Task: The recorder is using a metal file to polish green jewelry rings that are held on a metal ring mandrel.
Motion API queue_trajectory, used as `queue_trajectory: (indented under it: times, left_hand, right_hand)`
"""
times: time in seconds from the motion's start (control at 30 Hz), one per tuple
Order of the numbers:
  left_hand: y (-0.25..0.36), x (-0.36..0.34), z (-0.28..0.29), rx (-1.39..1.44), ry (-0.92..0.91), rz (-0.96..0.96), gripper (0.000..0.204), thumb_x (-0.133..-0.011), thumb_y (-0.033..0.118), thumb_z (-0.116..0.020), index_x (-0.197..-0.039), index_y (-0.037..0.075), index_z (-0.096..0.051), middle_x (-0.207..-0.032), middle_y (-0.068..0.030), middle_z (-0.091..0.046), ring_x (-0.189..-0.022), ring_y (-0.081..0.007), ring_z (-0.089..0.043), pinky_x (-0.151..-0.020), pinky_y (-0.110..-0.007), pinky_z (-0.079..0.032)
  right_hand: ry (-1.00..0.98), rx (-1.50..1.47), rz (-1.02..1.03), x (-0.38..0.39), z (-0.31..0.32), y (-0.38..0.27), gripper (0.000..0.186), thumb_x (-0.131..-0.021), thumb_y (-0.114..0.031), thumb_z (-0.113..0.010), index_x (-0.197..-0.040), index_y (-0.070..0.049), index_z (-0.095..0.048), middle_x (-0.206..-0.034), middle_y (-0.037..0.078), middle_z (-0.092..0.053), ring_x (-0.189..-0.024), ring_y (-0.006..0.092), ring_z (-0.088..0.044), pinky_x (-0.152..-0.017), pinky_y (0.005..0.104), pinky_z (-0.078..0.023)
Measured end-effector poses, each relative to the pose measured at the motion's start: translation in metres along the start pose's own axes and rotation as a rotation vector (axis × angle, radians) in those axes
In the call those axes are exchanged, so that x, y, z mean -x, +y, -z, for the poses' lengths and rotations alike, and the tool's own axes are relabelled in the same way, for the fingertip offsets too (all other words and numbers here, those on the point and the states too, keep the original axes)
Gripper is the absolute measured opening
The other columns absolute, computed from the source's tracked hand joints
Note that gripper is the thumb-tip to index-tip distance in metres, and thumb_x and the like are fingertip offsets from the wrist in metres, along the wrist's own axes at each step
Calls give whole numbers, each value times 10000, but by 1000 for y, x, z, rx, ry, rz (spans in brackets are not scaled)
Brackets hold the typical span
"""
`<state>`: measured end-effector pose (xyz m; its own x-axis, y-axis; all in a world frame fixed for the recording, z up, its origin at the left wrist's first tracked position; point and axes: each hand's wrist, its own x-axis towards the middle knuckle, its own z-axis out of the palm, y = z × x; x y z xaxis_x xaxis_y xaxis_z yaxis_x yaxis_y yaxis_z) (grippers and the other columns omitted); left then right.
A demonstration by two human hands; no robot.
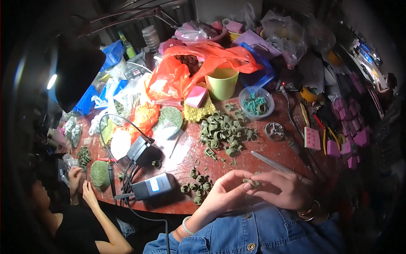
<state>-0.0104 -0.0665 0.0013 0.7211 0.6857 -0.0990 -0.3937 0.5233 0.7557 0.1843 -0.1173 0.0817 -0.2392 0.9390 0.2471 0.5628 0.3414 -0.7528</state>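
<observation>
Left hand [224, 194] and right hand [287, 189], fingers nearly closed, pinch small green piece [253, 183] near table [263, 149] edge. Looks like hand-working it; next calls for steady grip.

The red worktop [270, 149] carries a heap of dark green ring-shaped pieces [226, 132] and a smaller cluster [199, 186] nearer its front edge. On it also rest a clear round plastic tub [271, 109], a slender silvery rod [270, 161] and a grey boxy device [146, 189] with a lit screen.
</observation>
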Motion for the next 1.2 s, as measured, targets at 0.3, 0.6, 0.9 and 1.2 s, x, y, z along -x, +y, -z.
queue_trajectory:
  times: [0.3,0.6,0.9,1.2]
  left_hand:
    - [-5,17,16,286,-49,16,344,-1022,170,-477,-1260,-79,-490,-1134,-159,-626,-1027,-214,-623,-902,-338,-515]
    - [12,33,6,138,-25,124,225,-991,184,-566,-1106,-3,-611,-977,-63,-661,-844,-86,-604,-759,-225,-500]
    - [33,14,-3,-690,136,-87,114,-913,95,-647,-958,-5,-616,-784,-65,-644,-667,-114,-592,-558,-245,-463]
    - [42,-37,19,-1668,737,-425,256,-815,98,-696,-996,-18,-558,-1002,-202,-514,-890,-395,-560,-739,-455,-477]
  right_hand:
    - [-371,-216,55,-106,25,24,176,-853,-163,-730,-922,-15,-664,-806,59,-673,-691,94,-626,-583,274,-478]
    - [-77,-634,-91,-166,29,26,385,-974,-181,-580,-1280,37,-492,-974,100,-673,-775,141,-690,-582,209,-530]
    - [-31,-29,-478,17,51,57,153,-864,-48,-682,-996,27,-661,-858,81,-689,-721,117,-681,-617,234,-539]
    - [240,323,-447,76,15,73,251,-750,-51,-765,-945,-7,-614,-921,94,-571,-771,222,-609,-692,325,-498]
